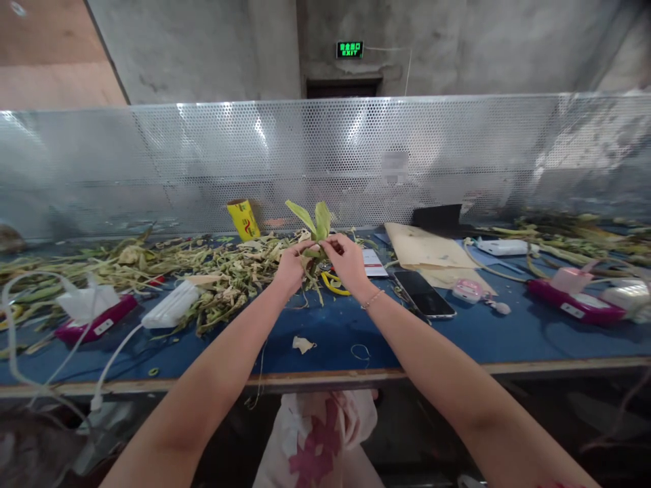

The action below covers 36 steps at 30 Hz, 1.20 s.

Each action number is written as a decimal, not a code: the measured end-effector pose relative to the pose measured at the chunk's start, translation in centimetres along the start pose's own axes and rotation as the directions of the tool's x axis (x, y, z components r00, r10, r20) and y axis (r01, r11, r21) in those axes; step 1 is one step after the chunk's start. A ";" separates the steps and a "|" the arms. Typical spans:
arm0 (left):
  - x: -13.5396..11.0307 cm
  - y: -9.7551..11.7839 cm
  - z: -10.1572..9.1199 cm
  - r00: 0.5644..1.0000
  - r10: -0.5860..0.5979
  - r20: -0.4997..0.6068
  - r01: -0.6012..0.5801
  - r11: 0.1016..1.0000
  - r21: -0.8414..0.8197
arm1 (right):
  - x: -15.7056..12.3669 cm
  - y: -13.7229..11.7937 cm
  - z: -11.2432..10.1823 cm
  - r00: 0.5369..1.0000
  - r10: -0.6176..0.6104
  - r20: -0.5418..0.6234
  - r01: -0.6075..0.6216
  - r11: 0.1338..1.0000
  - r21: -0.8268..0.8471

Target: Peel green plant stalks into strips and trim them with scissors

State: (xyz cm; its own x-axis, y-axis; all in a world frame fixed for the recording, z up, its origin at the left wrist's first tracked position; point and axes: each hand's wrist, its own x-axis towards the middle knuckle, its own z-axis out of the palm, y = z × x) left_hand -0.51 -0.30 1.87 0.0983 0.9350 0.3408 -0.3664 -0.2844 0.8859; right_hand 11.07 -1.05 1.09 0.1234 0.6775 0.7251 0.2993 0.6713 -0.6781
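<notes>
Over the middle of the blue table, a green leafy sprig (pixel 321 221) points upward with a pair of broad leaves spread apart. My left hand (pixel 291 266) is closed on its lower part, where more drooping green pieces hang. From the other side, my right hand (pixel 346 260) pinches the sprig just below the leaves. The fingertips of both hands nearly meet and partly hide the stem. Beneath them a yellow-handled tool (pixel 334 285) lies partly covered. A tangled heap of dry-looking green leaves and stems (pixel 244 271) reaches close to my left hand.
A phone (pixel 424 294), a pink case (pixel 466 291) and brown paper (pixel 430 247) lie to the right. Purple power strips (pixel 96 325) with white cables sit at both sides. A yellow box (pixel 243 220) leans by the perforated metal screen (pixel 285 163). A pale scrap (pixel 304 344) lies near the front edge.
</notes>
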 end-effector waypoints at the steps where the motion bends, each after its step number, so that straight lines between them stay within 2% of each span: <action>1: -0.1 0.2 0.1 1.000 0.000 -0.003 0.000 1.000 -0.015 | 0.0 -0.1 -0.1 0.999 -0.044 -0.003 0.044 0.999 -0.023; 5: -0.2 0.8 0.2 1.000 -0.004 0.020 0.005 1.000 -0.029 | -0.2 0.2 -0.4 0.981 -0.191 -0.028 0.187 0.977 -0.099; 8: -0.4 1.2 0.2 0.999 -0.015 0.044 0.015 1.000 0.002 | -0.3 0.4 -0.3 0.978 -0.206 -0.025 0.203 0.975 -0.091; 10: -0.4 1.2 0.2 1.000 -0.020 0.023 0.020 1.000 0.001 | -0.3 0.5 -0.1 0.988 -0.147 -0.043 0.145 0.989 -0.039; 13: -0.3 0.7 0.1 1.000 -0.012 0.005 0.012 1.000 0.023 | -0.1 1.0 0.2 0.996 0.041 -0.082 -0.030 0.991 0.134; 16: 0.0 -0.1 -0.1 1.000 -0.007 0.005 0.006 0.998 0.069 | 0.4 1.8 0.4 0.974 0.208 -0.095 -0.171 0.939 0.298; 19: 0.4 -0.8 -0.4 1.000 -0.017 -0.017 0.019 0.996 0.085 | 0.7 2.4 0.3 0.958 0.269 -0.102 -0.218 0.911 0.350; 21: 0.5 -1.0 -0.5 0.999 -0.024 -0.042 0.028 0.996 0.083 | 0.7 2.3 0.2 0.966 0.223 -0.131 -0.175 0.937 0.303; 24: 0.4 -1.0 -0.4 0.997 -0.019 -0.075 0.026 0.996 0.091 | 0.2 1.8 -0.1 0.988 0.047 -0.147 -0.027 0.990 0.136; 26: 0.2 -0.9 -0.4 0.998 -0.013 -0.067 0.020 0.994 0.104 | -0.1 1.4 -0.4 0.991 -0.094 -0.092 0.096 0.995 0.016; 29: 0.0 -0.8 -0.4 0.999 0.010 -0.043 -0.004 0.991 0.132 | -0.3 1.0 -0.8 0.963 -0.260 0.066 0.266 0.958 -0.108; 32: 0.2 -0.9 -0.7 0.999 0.031 -0.024 -0.026 0.985 0.168 | -0.2 1.0 -0.9 0.942 -0.301 0.149 0.321 0.938 -0.131; 36: 0.5 -1.4 -1.1 1.000 0.018 0.026 -0.022 0.981 0.195 | 0.2 1.1 -0.8 0.972 -0.231 0.045 0.234 0.970 -0.070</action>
State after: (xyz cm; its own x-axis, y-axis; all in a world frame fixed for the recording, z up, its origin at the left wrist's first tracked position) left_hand -0.91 0.81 0.44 0.1159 0.9240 0.3645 -0.1812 -0.3411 0.9224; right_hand 12.15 -0.42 0.53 0.0084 0.5166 0.8562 0.3852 0.7885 -0.4795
